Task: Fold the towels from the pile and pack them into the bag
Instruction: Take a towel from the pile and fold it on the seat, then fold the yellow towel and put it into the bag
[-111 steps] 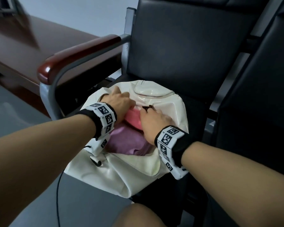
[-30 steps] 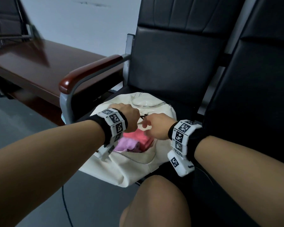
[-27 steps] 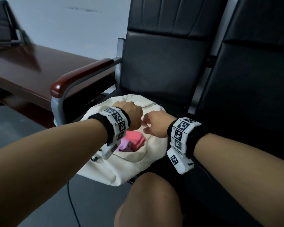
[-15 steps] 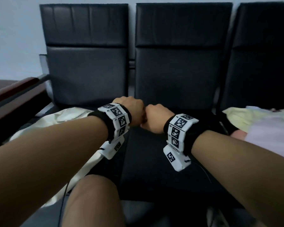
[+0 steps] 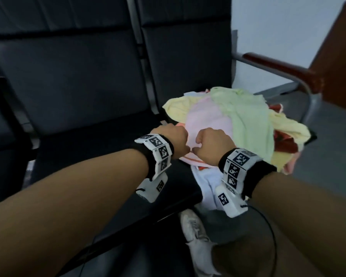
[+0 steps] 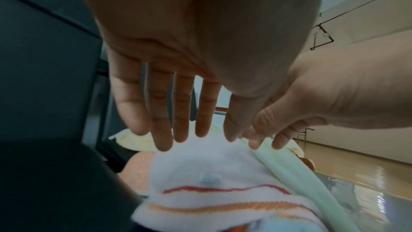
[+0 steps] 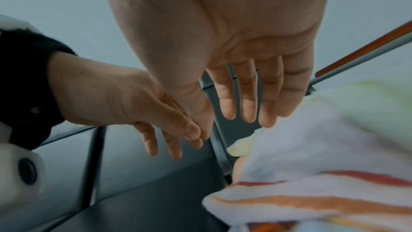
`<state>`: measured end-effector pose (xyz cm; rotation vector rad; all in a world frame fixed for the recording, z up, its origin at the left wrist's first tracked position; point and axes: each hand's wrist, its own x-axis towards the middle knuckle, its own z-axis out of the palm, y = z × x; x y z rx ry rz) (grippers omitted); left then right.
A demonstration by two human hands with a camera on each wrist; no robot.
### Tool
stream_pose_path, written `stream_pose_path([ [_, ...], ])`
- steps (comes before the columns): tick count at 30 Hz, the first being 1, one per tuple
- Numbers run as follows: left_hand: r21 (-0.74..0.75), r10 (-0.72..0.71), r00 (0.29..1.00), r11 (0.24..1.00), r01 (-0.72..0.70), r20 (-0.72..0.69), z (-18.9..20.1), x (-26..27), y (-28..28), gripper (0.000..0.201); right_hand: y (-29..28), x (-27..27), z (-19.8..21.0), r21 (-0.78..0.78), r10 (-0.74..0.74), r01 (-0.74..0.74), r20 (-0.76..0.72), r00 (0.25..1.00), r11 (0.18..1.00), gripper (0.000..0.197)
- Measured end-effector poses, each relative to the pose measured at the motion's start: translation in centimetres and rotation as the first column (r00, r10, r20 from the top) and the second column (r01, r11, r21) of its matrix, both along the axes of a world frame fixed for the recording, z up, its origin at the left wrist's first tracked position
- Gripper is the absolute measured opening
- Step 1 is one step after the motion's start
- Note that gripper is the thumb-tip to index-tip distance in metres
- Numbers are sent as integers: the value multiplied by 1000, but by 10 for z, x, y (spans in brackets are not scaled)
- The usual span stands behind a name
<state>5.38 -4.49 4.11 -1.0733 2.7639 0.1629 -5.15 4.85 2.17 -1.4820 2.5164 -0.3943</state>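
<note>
Over on the black seat (image 5: 100,92), towel pile (image 5: 248,120) w/ pale pink towel (image 5: 206,120) on top. Left hand (image 6: 169,80) & right hand (image 7: 252,70) hover above it, fingers straight, holding nothing. Imo grab 2 corners, lift clean.

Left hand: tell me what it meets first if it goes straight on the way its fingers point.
Most likely the pale pink towel on top of the pile; the left hand, fingers straight, sits just short of it.
</note>
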Motion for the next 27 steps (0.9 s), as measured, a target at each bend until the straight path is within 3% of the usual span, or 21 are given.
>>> stream_pose_path([
  [7, 133, -106, 985, 983, 124, -140, -36, -80, 16, 38, 33, -74, -15, -33, -241, 240, -23, 970, 970, 31],
  [12, 216, -130, 955, 958, 191, -267, -38, -121, 38, 49, 46, -109, -24, -1, -384, 384, -9, 923, 923, 41],
  [19, 300, -58, 948, 941, 156, -311, -51, -148, 56, 47, 58, -132, -47, 105, -560, 550, 168, 811, 828, 62],
  [24, 403, 50, 945, 911, 89, -324, -63, -148, 59, 70, 62, -133, -49, -79, -540, 572, 250, 804, 816, 38],
  [27, 453, 85, 930, 886, 94, -358, -62, -144, 57, 57, 59, -121, -36, -227, -478, 529, 244, 844, 818, 30],
])
